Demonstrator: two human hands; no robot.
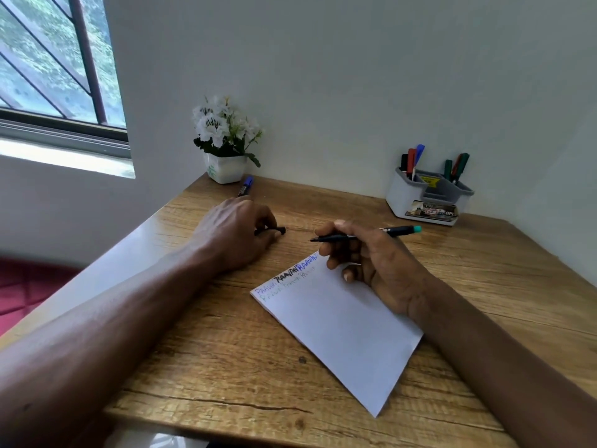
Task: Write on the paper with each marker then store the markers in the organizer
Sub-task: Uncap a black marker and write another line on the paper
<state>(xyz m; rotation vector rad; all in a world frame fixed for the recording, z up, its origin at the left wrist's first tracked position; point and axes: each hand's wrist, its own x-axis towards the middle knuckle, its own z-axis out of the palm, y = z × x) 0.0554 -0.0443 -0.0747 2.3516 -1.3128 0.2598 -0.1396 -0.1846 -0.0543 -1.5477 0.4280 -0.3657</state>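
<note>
On the wooden worktop (226,350) our right hand (371,257) pinches a thin black marker with a teal end (400,230) over the far corner of the white written-on paper (342,328). Our left hand (232,234) curls round a short black piece (278,230). Far right stands the grey-white organizer (399,197); a blue-capped marker (246,185) lies far left.

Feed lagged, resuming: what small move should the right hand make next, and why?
Probably lower the right hand so the thin black teal-ended pen touches the white paper: its bare tip hovers beyond the paper's top edge, and blank space lies below the writing.
</note>
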